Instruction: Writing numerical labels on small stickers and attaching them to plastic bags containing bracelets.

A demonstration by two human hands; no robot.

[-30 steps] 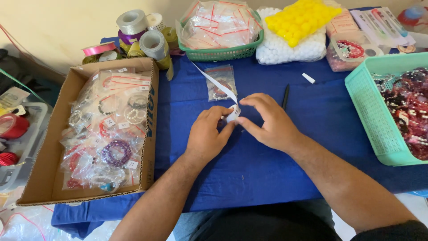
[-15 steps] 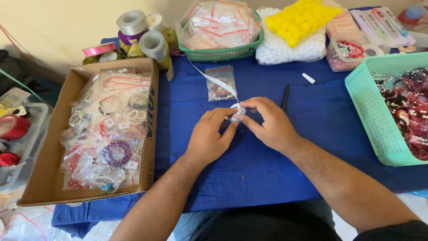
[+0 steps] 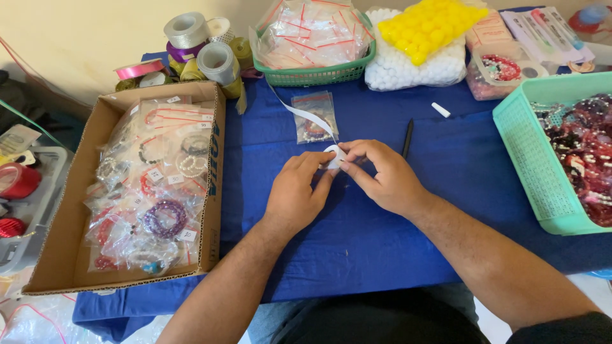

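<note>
My left hand [image 3: 295,194] and my right hand [image 3: 381,176] meet over the blue tablecloth [image 3: 357,236], fingertips pinching a small white strip of label tape [image 3: 333,155]. The strip's loose tail [image 3: 299,114] runs up and left toward the green basket. Just beyond my fingers lies a small clear bag with a red bracelet [image 3: 313,120]. A black pen [image 3: 407,137] lies to the right of my right hand.
A cardboard box [image 3: 70,210] of bagged bracelets stands at the left. Ribbon rolls [image 3: 204,51], a green basket of clear bags [image 3: 312,67], yellow and white foam pads [image 3: 421,44] line the back. A teal basket of bead bracelets [image 3: 542,165] sits at the right.
Both hands stay together on the strip; the fingers have shifted slightly, curling the white strip's end between them.
</note>
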